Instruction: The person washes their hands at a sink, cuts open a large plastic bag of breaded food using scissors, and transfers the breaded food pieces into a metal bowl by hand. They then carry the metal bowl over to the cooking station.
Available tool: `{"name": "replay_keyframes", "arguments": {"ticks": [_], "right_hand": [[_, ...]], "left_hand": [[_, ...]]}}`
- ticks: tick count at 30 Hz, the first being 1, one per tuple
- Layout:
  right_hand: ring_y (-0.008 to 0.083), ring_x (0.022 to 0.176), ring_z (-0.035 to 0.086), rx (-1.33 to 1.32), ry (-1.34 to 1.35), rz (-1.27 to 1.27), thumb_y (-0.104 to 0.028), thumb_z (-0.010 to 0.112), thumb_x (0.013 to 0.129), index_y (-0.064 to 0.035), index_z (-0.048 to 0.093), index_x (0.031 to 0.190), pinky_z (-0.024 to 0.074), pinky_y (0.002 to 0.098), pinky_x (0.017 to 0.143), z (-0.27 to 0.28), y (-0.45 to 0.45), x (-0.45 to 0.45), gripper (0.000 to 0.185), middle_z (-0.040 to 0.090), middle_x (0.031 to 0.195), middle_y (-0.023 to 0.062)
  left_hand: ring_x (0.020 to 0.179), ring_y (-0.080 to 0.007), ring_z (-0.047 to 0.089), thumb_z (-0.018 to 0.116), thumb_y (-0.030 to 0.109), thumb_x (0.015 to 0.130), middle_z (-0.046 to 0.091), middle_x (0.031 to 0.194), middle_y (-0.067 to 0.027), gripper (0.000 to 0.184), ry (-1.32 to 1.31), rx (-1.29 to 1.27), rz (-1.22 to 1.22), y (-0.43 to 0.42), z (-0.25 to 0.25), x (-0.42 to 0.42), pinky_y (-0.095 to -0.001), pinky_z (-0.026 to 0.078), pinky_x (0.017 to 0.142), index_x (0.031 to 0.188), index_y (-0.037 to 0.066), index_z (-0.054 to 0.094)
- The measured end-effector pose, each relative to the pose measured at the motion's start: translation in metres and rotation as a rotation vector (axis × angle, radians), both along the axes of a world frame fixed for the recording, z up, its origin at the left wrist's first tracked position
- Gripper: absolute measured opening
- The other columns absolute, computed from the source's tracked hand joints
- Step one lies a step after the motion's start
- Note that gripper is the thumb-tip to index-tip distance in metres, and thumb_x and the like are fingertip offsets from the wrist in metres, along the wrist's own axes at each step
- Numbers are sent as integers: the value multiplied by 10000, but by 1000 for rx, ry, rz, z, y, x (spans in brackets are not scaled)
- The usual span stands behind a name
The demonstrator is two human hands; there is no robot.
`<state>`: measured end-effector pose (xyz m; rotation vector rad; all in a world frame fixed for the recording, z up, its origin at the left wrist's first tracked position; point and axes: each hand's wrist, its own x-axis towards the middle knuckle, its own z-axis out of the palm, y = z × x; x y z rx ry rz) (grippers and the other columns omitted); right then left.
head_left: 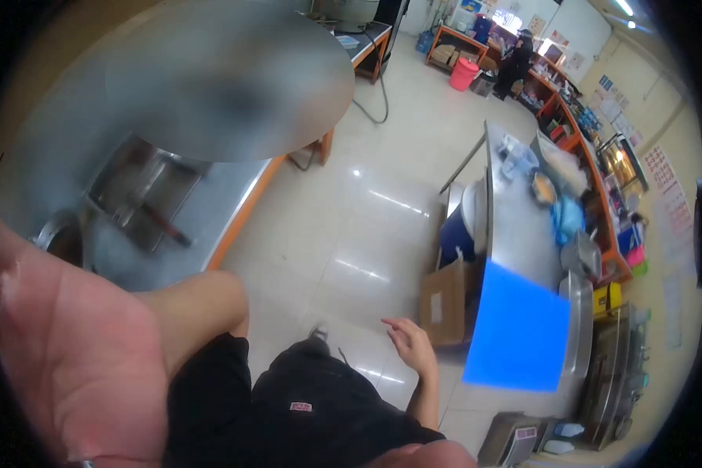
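My right hand (408, 343) hangs over the floor at the lower centre, its fingers apart and nothing in them. It is nearest to a cardboard box (443, 306) under the metal table. Very close to the camera at the left edge is my left hand (78, 343), with the bent arm beside it. Its palm fills that corner and its fingers cannot be made out. Beyond it lie a metal tray (125, 175) with a dark-handled item on it and a round metal pot (61, 236), both blurred.
A metal table (515, 234) on the right bears a blue sheet (517, 327), bags and a bowl. A worktop with an orange edge (249, 204) runs along the left, partly behind a grey blur. A person in dark clothes (515, 66) stands far back near a red bin (464, 74).
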<state>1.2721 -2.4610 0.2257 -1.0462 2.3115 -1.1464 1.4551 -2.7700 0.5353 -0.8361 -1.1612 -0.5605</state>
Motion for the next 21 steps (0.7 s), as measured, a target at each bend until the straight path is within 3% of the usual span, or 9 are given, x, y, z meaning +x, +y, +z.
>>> {"name": "replay_keyframes", "arguments": {"ticks": [4,8,15,16,19,20,21], "right_hand": [[311,1007,691,-39,-72,-93,-93,662,931,-84,706,1191,527,382,900,18,-15,-84,264,707,1115,164],[289,993,698,-9,-92,-179,-90,650,945,-63,703,1196,537,369,886,-11,-19,-189,259,708,1116,160],[281,943,703,85,-216,20,-82,635,953,-47,701,1189,543,338,843,-48,-89,-417,248,700,1068,171],[284,912,702,104,-148,74,-81,635,951,-47,698,1193,548,333,806,-46,-100,-456,253,695,1042,171],[277,887,705,38,-169,-1,-87,634,954,-47,701,1178,553,336,789,-39,-136,-565,238,698,1031,169],[270,884,707,25,-114,10,-85,631,956,-48,705,1168,554,335,791,-29,-153,-595,228,700,1024,168],[263,880,708,9,-52,11,-83,628,958,-49,708,1157,555,335,793,-13,-172,-625,218,703,1017,166]], "left_hand": [[1066,-212,577,515,376,990,653,1145,-60,297,51,6,41,-44,9,-106,-457,417,942,1205,214,640],[1054,-217,586,503,422,986,662,1145,-73,346,97,-12,79,-73,-6,-209,-474,424,940,1192,181,643],[1033,-227,603,483,502,981,679,1145,-98,453,89,57,351,-132,-38,-374,-504,435,937,1171,125,649],[1030,-228,605,480,513,980,681,1144,-101,470,5,80,363,-136,-50,-394,-509,437,936,1168,117,649],[1021,-263,654,646,252,979,653,1229,-170,273,-720,324,226,-154,-115,-476,-417,505,935,1187,75,651],[1073,-257,651,646,210,970,680,1169,-140,301,-1063,491,335,-158,-143,-489,-383,492,968,1219,42,644],[1141,-230,632,645,176,965,663,1227,-114,321,-1388,590,422,-165,-170,-509,-362,471,1003,1255,39,638]]}}
